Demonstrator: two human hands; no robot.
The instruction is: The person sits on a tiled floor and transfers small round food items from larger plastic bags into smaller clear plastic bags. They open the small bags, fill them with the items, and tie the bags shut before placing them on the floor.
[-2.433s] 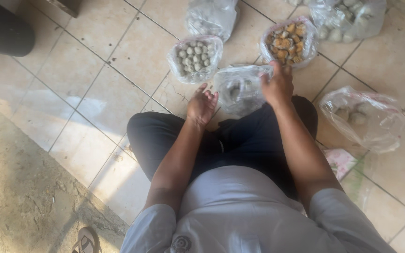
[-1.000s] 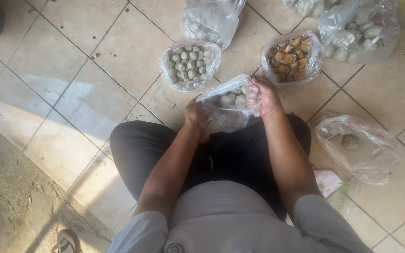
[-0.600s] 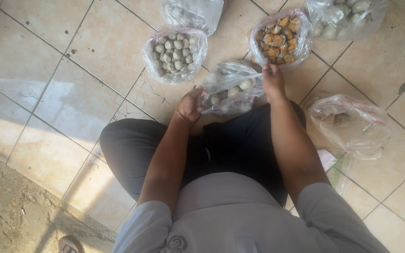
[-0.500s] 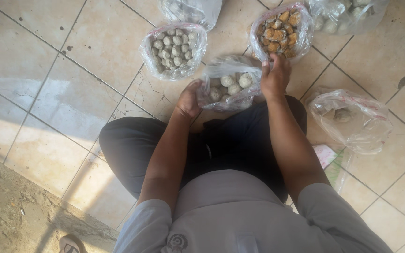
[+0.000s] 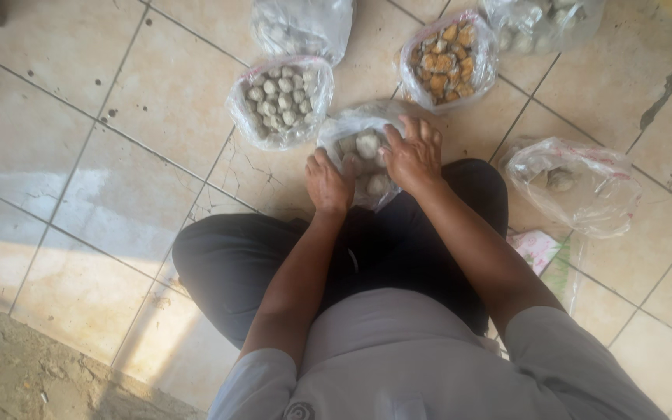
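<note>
Overhead, looking down at a seated person on a beige tiled floor. Several clear plastic bags around the knees. Central clear bag of pale round balls sits on the floor just ahead of the crossed legs, between both hands. Bag of small grey-white balls up-left of it, open at top. Bag of orange-brown pieces up-right. Two more bags at top edge, contents hard to tell. Nearly empty clear bag to the right; small pink-and-white printed packet below it. Left hand pressed on the central bag's near-left side, fingers curled onto the plastic. Right hand spread flat over its right side, fingers splayed, gripping film loosely. Both forearms angled forward from the lap.
</note>
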